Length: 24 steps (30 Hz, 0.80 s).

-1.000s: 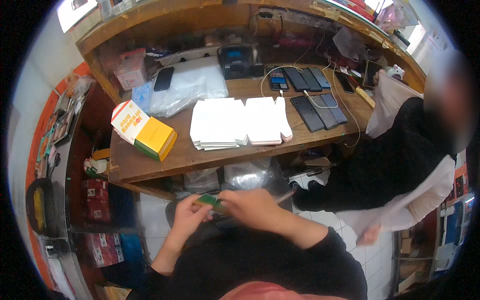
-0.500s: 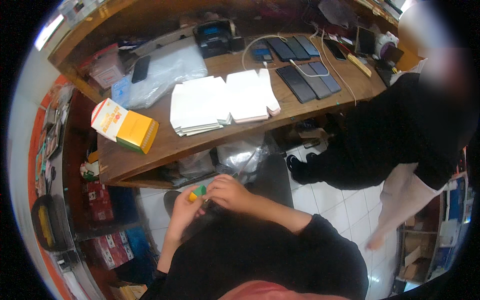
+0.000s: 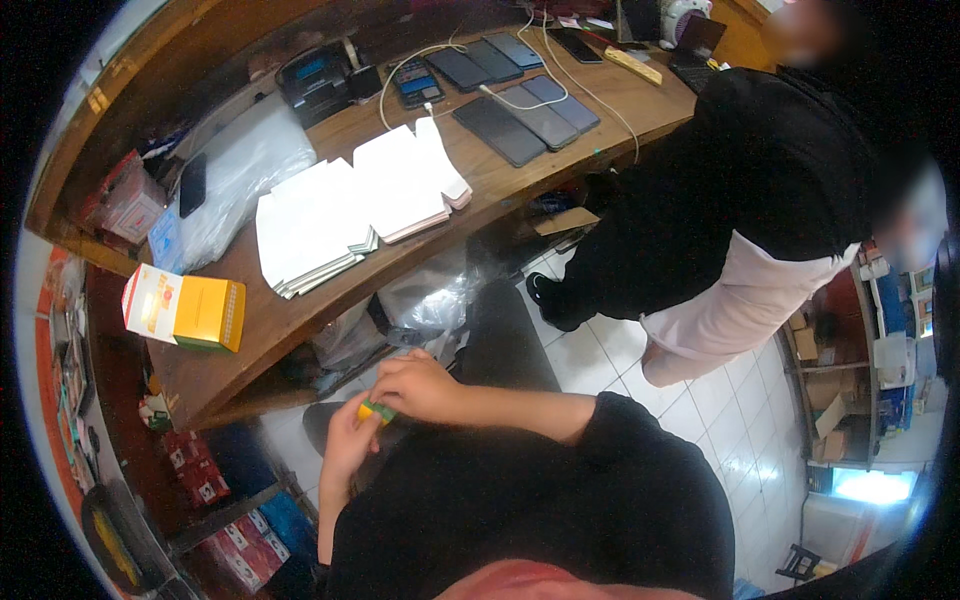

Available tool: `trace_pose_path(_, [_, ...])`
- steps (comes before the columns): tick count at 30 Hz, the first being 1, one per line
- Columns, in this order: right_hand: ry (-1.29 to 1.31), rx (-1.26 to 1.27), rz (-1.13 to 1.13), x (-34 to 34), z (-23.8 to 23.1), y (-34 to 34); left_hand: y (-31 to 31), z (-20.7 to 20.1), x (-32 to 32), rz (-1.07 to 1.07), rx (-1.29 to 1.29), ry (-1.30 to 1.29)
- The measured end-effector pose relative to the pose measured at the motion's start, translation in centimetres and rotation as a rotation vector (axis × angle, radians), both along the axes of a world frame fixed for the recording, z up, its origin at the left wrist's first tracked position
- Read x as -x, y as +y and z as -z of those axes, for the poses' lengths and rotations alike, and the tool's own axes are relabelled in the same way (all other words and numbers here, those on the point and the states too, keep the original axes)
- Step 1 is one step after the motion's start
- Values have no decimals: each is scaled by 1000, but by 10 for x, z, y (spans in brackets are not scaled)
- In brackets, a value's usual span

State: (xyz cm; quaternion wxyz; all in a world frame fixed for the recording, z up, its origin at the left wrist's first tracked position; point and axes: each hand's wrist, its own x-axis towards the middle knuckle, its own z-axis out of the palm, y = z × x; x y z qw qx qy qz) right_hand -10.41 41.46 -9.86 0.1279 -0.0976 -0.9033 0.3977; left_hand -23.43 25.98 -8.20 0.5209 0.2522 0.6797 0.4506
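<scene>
My left hand (image 3: 347, 448) and my right hand (image 3: 412, 385) meet in front of my chest, below the edge of the wooden counter (image 3: 300, 315). Both pinch a small yellow and green object (image 3: 377, 411), mostly hidden by my fingers. My sleeves are black. On the counter above lie two stacks of flat white cartons (image 3: 350, 205) and a yellow and white box (image 3: 183, 309).
A person in a black top and pale trousers (image 3: 740, 210) stands at the right by the counter. Several dark phones (image 3: 520, 105) with cables lie at the counter's far end. Clear plastic bags (image 3: 245, 165) lie at the left; red packets (image 3: 200, 475) sit on a low shelf.
The view has swung down and to the right, so the counter has shifted up and left. My hands stay together on the small object, and the person at the right stands closer.
</scene>
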Motion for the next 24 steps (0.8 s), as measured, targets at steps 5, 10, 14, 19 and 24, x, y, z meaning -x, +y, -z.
trace_pose_path(5, [82, 60, -104, 5, 24, 4, -2, 14, 0, 1, 14, -11])
trace_pose_path(10, [121, 79, -118, 9, 32, -3, -3, 19, 3, -28, 46, -70])
trace_pose_path(14, [94, 232, -97, 13, 36, -4, -5, 16, 3, -1, 45, -36])
trace_pose_path(19, [-135, 574, -192, 27, 25, 6, -18, 41, 17, 55, 1, 187])
trace_pose_path(24, [44, 202, 34, 56, 43, 12, -48, 68, 43, 205, -5, 289])
